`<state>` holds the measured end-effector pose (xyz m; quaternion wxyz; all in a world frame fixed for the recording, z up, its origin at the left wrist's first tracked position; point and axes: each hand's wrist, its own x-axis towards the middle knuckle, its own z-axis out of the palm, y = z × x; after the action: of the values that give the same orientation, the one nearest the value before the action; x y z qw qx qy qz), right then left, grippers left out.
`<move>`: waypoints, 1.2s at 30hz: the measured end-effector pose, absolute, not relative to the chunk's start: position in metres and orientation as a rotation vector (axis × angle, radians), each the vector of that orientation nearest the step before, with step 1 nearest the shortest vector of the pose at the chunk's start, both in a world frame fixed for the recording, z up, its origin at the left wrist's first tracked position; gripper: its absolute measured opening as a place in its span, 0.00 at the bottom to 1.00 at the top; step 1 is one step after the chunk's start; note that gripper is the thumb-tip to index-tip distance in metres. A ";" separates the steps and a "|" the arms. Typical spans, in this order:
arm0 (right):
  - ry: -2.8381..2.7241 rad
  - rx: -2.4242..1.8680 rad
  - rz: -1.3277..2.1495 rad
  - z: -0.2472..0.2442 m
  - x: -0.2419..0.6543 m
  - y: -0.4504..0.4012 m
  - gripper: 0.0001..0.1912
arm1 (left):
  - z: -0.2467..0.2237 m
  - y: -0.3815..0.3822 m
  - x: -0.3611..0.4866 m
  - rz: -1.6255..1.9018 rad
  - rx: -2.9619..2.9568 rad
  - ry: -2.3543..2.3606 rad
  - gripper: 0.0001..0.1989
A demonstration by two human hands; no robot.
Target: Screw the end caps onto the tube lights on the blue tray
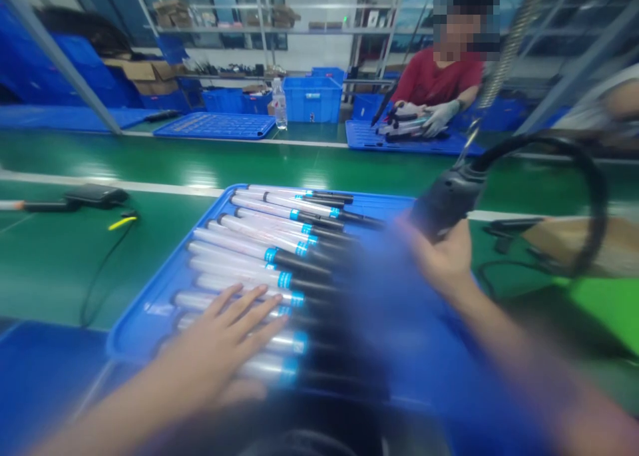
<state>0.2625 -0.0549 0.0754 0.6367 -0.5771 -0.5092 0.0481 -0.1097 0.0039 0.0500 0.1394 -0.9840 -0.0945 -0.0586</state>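
Head view: left hand lies flat and released, fingers spread over the tubes, pressing them steady in the blue tray at lower centre; right hand seems clenched on a black tool right of centre, though blur hides its fingers; the tool's cord loops right; upper right, a gloved co-worker's hand works over a second tray.

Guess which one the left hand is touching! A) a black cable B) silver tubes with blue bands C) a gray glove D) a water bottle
B. The left hand lies with its fingers spread on the silver tubes with blue bands in the blue tray.
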 end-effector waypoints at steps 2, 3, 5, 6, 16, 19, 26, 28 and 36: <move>-1.180 -1.309 0.108 0.075 0.262 -0.056 0.16 | 0.048 0.000 -0.110 -0.200 -2.829 -0.281 0.36; -1.191 -1.305 0.101 0.075 0.262 -0.057 0.16 | 0.046 -0.003 -0.112 -0.218 -2.818 -0.305 0.35; -1.205 -1.297 0.084 0.075 0.262 -0.058 0.17 | 0.042 -0.011 -0.118 -0.250 -2.796 -0.366 0.31; -1.210 -1.294 0.080 0.075 0.262 -0.059 0.16 | 0.039 -0.015 -0.122 -0.249 -2.794 -0.378 0.29; -1.231 -1.231 0.232 0.074 0.264 -0.060 0.04 | 0.035 0.007 -0.120 -0.299 -2.763 -0.395 0.22; -1.226 -1.245 0.221 0.071 0.265 -0.059 0.04 | 0.036 0.017 -0.107 -0.364 -2.765 -0.381 0.21; -1.216 -1.242 0.228 0.063 0.266 -0.059 0.04 | 0.019 0.040 -0.099 -0.467 -2.700 -0.365 0.23; -1.205 -1.275 0.278 0.059 0.267 -0.059 0.05 | 0.016 0.046 -0.095 -0.442 -2.701 -0.388 0.24; -1.184 -1.259 0.299 0.049 0.270 -0.055 0.12 | 0.019 0.075 -0.076 -0.377 -2.719 -0.414 0.24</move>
<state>0.2705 -0.0550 0.0488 0.6393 -0.5519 -0.5191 0.1312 -0.0764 0.0749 0.0189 0.1819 -0.9631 -0.1466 -0.1337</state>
